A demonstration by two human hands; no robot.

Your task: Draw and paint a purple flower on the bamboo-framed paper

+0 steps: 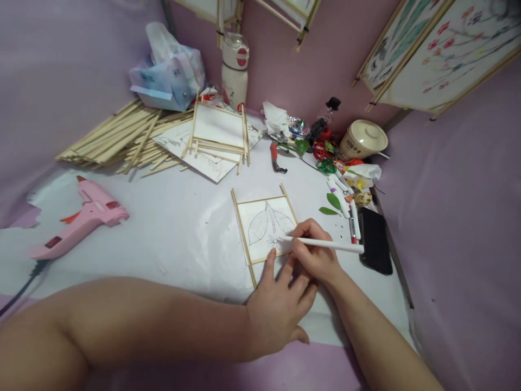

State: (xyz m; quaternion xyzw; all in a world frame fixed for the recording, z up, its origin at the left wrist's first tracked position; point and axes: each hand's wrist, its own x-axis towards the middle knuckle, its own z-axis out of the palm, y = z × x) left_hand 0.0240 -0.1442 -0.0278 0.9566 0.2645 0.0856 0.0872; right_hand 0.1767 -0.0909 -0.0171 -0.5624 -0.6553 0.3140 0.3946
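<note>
A sheet of white paper (260,214) in a thin wooden stick frame (241,231) lies on the table, with two outlined leaves and a small flower drawn on it. My right hand (315,252) is closed on a slim white pen (331,245), its tip at the paper near the flower. Below, my left hand (280,304) lies with fingers spread at the frame's lower edge, the index fingertip touching the paper's bottom border. Some of its fingertips are partly hidden near my right hand.
A pink glue gun (87,217) lies left with its cord. Wooden sticks (114,138), stacked frames (217,127), a tissue pack (166,76) and a bottle (235,76) stand behind. Red-handled pliers (277,158), green leaves (334,201), a lidded tub (363,139) and a black phone (375,241) are right.
</note>
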